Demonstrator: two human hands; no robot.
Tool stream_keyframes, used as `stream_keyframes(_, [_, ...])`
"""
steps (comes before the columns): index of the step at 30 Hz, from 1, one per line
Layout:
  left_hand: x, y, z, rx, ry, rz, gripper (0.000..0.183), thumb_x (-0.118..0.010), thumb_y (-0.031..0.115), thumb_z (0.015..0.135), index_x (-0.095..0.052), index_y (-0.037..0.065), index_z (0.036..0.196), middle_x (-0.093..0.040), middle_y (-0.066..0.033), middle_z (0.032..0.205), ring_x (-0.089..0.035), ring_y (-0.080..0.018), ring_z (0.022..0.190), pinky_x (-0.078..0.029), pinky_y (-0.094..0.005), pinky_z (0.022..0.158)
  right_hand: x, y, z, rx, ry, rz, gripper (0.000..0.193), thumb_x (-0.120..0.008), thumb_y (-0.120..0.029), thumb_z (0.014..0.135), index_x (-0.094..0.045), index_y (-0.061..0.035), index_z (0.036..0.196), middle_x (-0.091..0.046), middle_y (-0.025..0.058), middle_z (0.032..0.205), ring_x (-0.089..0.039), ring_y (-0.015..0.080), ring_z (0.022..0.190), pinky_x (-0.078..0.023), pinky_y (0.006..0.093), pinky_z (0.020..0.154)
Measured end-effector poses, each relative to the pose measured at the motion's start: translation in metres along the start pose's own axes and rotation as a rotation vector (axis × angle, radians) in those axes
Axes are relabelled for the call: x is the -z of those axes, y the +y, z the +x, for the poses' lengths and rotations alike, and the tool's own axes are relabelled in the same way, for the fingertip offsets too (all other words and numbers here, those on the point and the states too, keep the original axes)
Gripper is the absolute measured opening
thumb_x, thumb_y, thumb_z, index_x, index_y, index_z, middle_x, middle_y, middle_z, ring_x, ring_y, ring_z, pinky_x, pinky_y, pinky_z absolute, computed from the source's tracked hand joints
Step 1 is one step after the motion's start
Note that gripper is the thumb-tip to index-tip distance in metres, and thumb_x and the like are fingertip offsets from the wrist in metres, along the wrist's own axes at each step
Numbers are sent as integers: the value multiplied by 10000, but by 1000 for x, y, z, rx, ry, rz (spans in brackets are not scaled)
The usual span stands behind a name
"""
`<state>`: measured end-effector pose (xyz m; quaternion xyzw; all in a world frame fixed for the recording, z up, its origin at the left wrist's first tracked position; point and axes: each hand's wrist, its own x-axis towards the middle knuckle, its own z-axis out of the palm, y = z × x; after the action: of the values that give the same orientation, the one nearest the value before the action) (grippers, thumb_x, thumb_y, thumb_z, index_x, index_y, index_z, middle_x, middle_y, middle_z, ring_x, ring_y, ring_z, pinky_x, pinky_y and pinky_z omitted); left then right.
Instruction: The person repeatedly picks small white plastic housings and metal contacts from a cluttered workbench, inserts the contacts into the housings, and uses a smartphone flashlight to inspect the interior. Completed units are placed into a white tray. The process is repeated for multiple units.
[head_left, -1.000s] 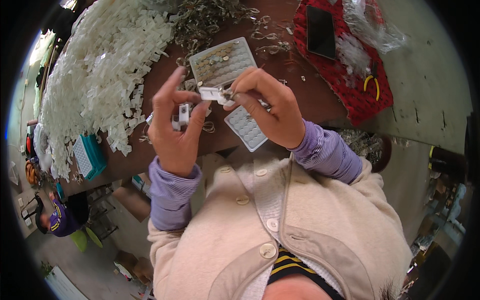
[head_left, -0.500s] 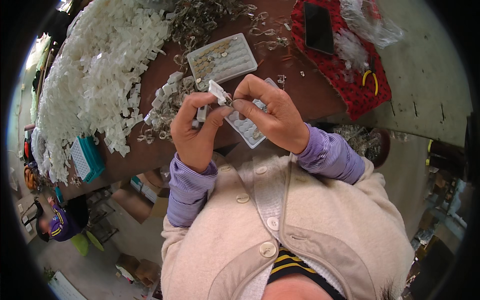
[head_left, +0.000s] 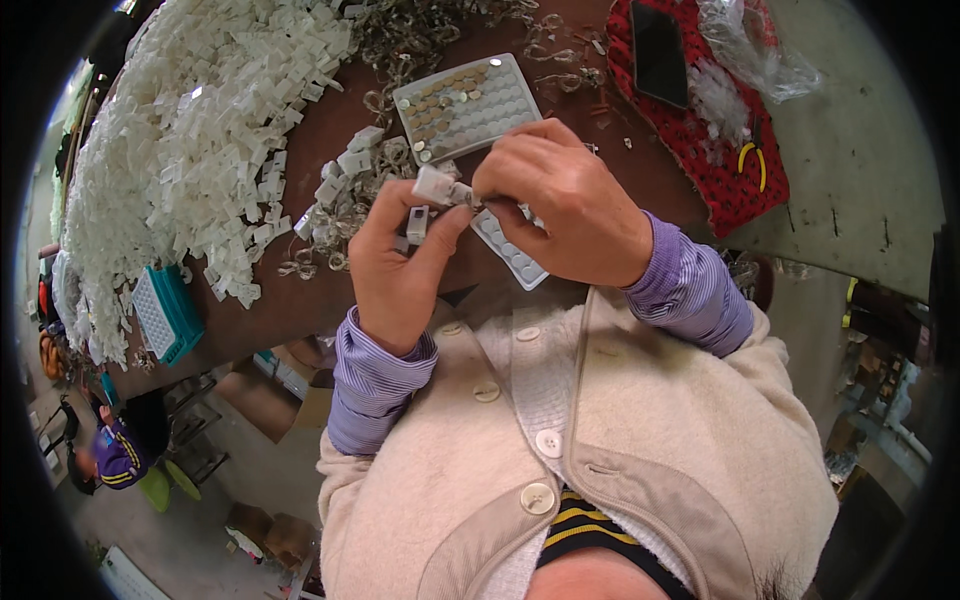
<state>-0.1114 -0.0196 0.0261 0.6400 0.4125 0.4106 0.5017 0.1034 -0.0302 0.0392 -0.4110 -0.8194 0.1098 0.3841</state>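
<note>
Between thumb and fingers, my left hand (head_left: 398, 275) grips a small white plastic case (head_left: 433, 185). Another little white piece (head_left: 418, 224) sits inside the curl of the same hand. My right hand (head_left: 572, 205) is closed in a pinch at the case's right end; what its fingertips hold is too small to make out. Beyond the hands lies a pale tray (head_left: 497, 128) of round pockets, with button cells in its left part. A second pocketed tray (head_left: 515, 262) is partly covered by my right hand. Left of the trays is a heap of white cases with clear cords (head_left: 350, 165).
A large mound of white plastic pieces (head_left: 210, 130) covers the table's left side, near a teal basket (head_left: 172, 312). At right, a red cloth (head_left: 735, 195) bears a phone (head_left: 659, 55), yellow-handled pliers (head_left: 752, 165) and clear plastic bags (head_left: 765, 55). Another person (head_left: 122, 452) is at far left.
My right hand has turned, its back now facing up, and has shifted slightly right. The case in my left hand has tipped to lie flatter. The whole view has shifted slightly.
</note>
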Motion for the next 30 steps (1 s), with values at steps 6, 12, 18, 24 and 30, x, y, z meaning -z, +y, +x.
stream_keyframes(6, [-17,-2,0,438,70,-553,162,-763,124,1008,-733,59,1153,-737,-13,917,-536,-3,683,-355,-171,521,-8,8,-28,-306,90,182,149,-760,-38,868,-613,-38,893,-665,118,902,-672,347,881,-522,436,884])
stream_keyframes(12, [-41,-7,0,417,3,-438,158,-751,149,1028,-720,50,1147,-736,-8,910,-569,2,694,-347,-158,510,-2,16,-42,-79,253,34,160,-789,-52,838,-636,-44,881,-642,75,893,-661,314,865,-521,472,947])
stream_keyframes(18, [-39,-13,-6,486,9,-488,207,-735,132,1037,-686,45,1218,-758,-33,990,-565,-8,675,-346,-160,503,-3,20,-33,12,165,-37,164,-801,-110,848,-714,-59,977,-643,77,899,-664,308,875,-528,472,941])
stream_keyframes(24, [-6,-30,1,321,283,-646,225,-672,178,1075,-669,46,1258,-788,-135,1160,-571,-15,705,-360,-159,465,-38,55,17,-214,193,45,114,-791,-120,868,-782,-95,978,-702,90,975,-694,336,888,-562,424,810])
stream_keyframes(30, [13,-40,2,332,317,-732,274,-666,212,1086,-663,34,1295,-781,-158,1180,-639,-48,734,-437,-170,478,-61,78,38,-95,100,-100,88,-780,-83,850,-773,-76,937,-702,77,965,-692,317,930,-569,429,833])
